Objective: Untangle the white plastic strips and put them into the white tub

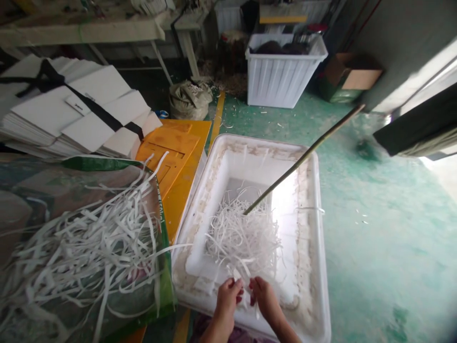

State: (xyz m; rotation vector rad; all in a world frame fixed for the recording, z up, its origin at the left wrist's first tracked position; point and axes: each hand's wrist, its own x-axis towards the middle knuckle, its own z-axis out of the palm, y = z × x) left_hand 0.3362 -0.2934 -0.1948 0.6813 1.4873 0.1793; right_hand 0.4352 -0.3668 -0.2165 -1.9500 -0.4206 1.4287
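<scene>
My left hand (pixel 228 293) and my right hand (pixel 262 294) are close together above the near side of a big white plastic tub (pixel 323 267). Fingers of both are pinched around thin white strips (pixel 245 299), and some loose ends dangle below. Just beyond them, inside the tub, lies a tangled heap of narrow white strips (pixel 239 238). A long greenish stick (pixel 300 162) rests with its lower end in this heap and slants up over the far right rim. The fingertips are partly hidden by the strips.
To the left, more white strips (pixel 117 238) lie on a clear plastic bag with a green edge (pixel 164 286). Behind it are a strapped stack of white sheets (pixel 93 100) and yellow boards (pixel 189 157). Farther off stand a white bin (pixel 278 78), a sack (pixel 191 100) and a cardboard box (pixel 360 78).
</scene>
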